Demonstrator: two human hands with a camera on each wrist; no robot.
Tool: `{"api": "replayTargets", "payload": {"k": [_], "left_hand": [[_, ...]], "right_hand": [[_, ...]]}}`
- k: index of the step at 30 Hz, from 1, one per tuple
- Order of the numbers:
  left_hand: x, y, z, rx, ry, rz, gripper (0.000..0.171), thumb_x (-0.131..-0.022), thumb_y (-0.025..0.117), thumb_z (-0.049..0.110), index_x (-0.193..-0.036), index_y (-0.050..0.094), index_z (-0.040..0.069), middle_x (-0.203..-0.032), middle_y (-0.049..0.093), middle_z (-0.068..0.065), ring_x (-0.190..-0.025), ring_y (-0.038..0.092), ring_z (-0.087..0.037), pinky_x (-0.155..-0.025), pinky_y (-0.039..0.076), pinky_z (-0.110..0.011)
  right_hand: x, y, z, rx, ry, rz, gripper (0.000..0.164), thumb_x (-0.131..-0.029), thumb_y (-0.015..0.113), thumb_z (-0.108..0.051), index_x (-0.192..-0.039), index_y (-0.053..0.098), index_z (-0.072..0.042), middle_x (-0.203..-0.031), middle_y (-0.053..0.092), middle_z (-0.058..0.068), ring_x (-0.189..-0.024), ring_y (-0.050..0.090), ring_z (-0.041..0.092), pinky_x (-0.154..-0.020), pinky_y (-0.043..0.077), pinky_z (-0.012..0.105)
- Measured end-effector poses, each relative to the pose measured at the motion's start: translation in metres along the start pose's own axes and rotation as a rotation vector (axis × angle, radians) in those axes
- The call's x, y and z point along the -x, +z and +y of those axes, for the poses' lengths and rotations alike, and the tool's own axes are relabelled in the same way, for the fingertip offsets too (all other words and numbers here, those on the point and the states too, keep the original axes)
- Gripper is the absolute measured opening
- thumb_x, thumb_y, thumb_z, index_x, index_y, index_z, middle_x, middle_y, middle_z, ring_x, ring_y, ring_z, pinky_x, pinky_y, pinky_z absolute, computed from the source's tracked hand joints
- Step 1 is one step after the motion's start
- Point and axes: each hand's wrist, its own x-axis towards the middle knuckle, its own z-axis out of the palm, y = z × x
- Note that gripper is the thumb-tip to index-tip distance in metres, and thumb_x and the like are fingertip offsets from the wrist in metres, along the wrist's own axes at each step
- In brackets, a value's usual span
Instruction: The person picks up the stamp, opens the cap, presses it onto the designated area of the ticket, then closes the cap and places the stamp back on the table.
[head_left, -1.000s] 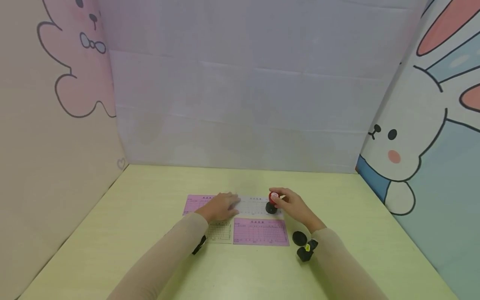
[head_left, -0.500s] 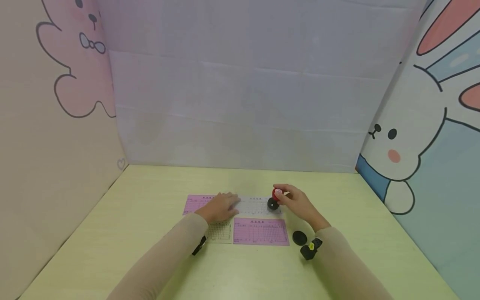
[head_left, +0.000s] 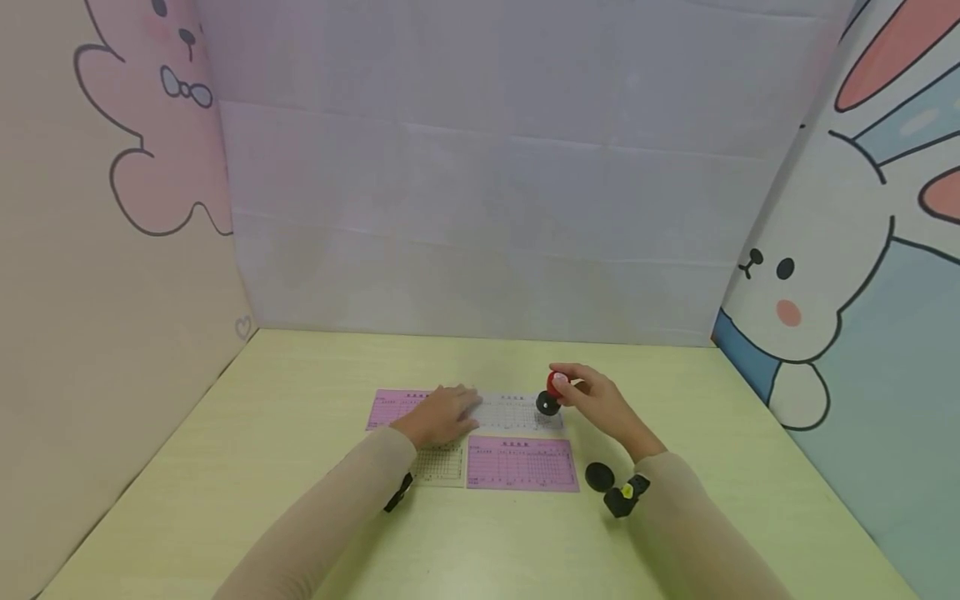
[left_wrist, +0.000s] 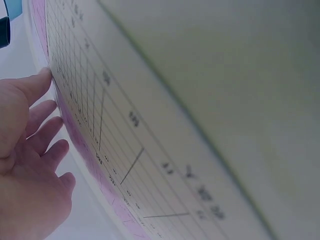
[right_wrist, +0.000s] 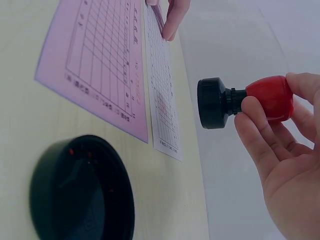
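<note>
My right hand (head_left: 600, 410) grips the red handle of a round stamp (right_wrist: 270, 97) with a black base. The stamp is tilted and held above the right end of a white printed form (head_left: 506, 410), apart from the paper in the right wrist view. A faint reddish mark shows on that form below it. My left hand (head_left: 438, 415) rests on the form's left part, fingers extended and loosely spread. In the left wrist view the left hand (left_wrist: 37, 145) shows its palm side beside the papers.
A pink form (head_left: 522, 464) lies in front of the white one, a pale yellow form (head_left: 441, 467) beside it, and another pink form (head_left: 392, 407) at the back left. The stamp's black cap (head_left: 599, 477) sits open side up near my right wrist. White sheeting (head_left: 480, 208) stands behind the table.
My right hand has moved slightly up and to the right with the stamp, away from the white form. The left hand stays where it was.
</note>
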Motion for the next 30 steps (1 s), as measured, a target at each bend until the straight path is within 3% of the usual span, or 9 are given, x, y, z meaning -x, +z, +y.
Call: {"api": "replayTargets", "payload": {"k": [9, 14, 23, 30], "left_hand": [[0.003, -0.004, -0.005, 0.074, 0.006, 0.008, 0.053, -0.104, 0.054, 0.028, -0.151, 0.043, 0.006, -0.158, 0.035, -0.014, -0.149, 0.023, -0.033, -0.121, 0.010, -0.053], [0.010, -0.011, -0.013, 0.078, 0.034, 0.049, 0.051, -0.103, 0.057, 0.024, -0.149, 0.046, 0.004, -0.156, 0.039, -0.016, -0.147, 0.027, -0.037, -0.119, 0.014, -0.058], [0.030, -0.025, -0.025, 0.112, 0.051, 0.082, 0.049, -0.101, 0.061, 0.020, -0.144, 0.050, -0.002, -0.153, 0.042, -0.021, -0.144, 0.029, -0.043, -0.117, 0.015, -0.062], [0.052, -0.031, -0.038, 0.115, 0.062, 0.088, 0.047, -0.102, 0.059, 0.018, -0.143, 0.050, -0.004, -0.152, 0.042, -0.024, -0.143, 0.029, -0.046, -0.116, 0.016, -0.064]], "right_hand": [[0.000, 0.000, -0.002, -0.019, 0.006, 0.000, 0.042, -0.104, 0.056, -0.014, -0.141, 0.051, 0.004, -0.123, 0.062, 0.025, -0.096, 0.068, 0.041, -0.096, 0.051, 0.054], [0.001, 0.004, -0.004, -0.028, 0.012, -0.017, 0.042, -0.103, 0.059, -0.022, -0.140, 0.055, -0.002, -0.122, 0.064, 0.019, -0.096, 0.069, 0.033, -0.096, 0.053, 0.044], [0.003, 0.018, -0.008, -0.089, -0.020, -0.068, 0.040, -0.101, 0.063, -0.028, -0.136, 0.059, -0.010, -0.115, 0.068, 0.010, -0.091, 0.069, 0.030, -0.087, 0.056, 0.029], [0.000, 0.032, -0.017, -0.143, -0.089, -0.103, 0.036, -0.101, 0.063, -0.019, -0.133, 0.060, -0.005, -0.115, 0.068, 0.013, -0.090, 0.069, 0.034, -0.083, 0.058, 0.029]]}}
